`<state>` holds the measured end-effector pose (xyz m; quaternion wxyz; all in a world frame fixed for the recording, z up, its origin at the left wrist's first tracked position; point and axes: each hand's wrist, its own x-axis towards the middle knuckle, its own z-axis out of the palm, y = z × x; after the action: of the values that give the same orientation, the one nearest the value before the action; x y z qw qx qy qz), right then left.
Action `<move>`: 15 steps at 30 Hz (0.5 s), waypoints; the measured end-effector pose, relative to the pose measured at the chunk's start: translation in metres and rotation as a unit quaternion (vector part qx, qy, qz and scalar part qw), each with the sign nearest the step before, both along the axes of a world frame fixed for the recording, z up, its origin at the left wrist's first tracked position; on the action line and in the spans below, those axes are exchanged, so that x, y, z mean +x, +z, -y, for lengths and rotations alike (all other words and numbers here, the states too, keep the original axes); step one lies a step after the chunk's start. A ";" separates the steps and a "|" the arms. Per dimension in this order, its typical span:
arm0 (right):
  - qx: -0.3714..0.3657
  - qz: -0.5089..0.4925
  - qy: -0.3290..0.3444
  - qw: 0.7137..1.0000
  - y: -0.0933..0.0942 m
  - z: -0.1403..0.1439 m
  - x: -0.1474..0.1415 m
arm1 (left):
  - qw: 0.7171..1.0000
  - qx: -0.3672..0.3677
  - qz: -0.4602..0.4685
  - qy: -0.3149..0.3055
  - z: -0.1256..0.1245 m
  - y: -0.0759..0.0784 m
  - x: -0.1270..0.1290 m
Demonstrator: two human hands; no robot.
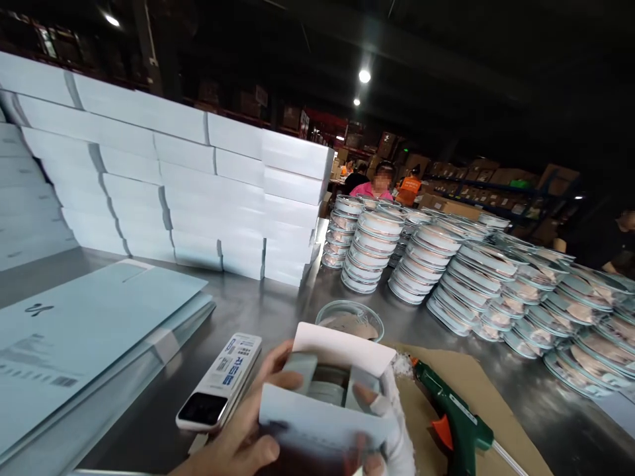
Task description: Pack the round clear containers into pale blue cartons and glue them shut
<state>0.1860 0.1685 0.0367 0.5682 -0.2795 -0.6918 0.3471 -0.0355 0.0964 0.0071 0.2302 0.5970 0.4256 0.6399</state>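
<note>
Between my hands is a small white carton, its top flaps standing up and its front blurred. Inside it sits something round and pale grey, partly hidden by the flaps. My left hand grips the carton's left side, one finger curled over the upper edge. On the opposite side my right hand, in a white glove with bare fingertips, holds the carton too. Just behind lies a round clear-rimmed container. A green glue gun with an orange trigger rests on cardboard right of my right hand.
A white device with a dark screen lies left of my left hand. Flat pale-blue cartons are piled at the left. White boxes form a wall behind. Stacked round containers fill the right. A person in pink is beyond them.
</note>
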 end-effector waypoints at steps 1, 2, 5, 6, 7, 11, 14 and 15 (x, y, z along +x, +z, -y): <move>-0.029 0.005 -0.014 0.999 -0.002 0.007 -0.006 | 1.000 -0.012 -0.020 0.005 0.000 0.003 0.001; -0.065 0.008 -0.033 0.997 -0.002 0.014 -0.013 | 0.999 -0.036 -0.024 0.020 0.000 0.006 0.004; -0.157 -0.029 -0.070 0.985 0.005 0.028 -0.034 | 0.990 -0.077 0.046 0.106 -0.002 0.013 0.015; -0.163 -0.054 -0.064 0.983 0.008 0.028 -0.037 | 0.986 -0.080 0.077 0.123 -0.002 0.016 0.018; -0.157 -0.078 -0.050 0.983 0.011 0.025 -0.037 | 0.983 -0.084 0.096 0.131 -0.002 0.018 0.020; -0.104 -0.007 -0.112 0.988 0.021 -0.011 0.027 | 0.984 -0.166 0.008 0.068 -0.001 0.034 0.009; -0.119 0.329 -0.359 0.865 0.028 -0.046 0.113 | 0.979 -0.192 -0.073 -0.012 0.000 0.042 -0.010; -0.197 0.410 -0.353 0.818 0.028 -0.055 0.137 | 0.978 -0.189 -0.089 -0.026 0.001 0.043 -0.016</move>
<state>0.3229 0.2235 0.0651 0.2483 -0.7268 -0.6318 0.1047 -0.0511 0.0959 0.0504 0.3169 0.6080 0.5421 0.4858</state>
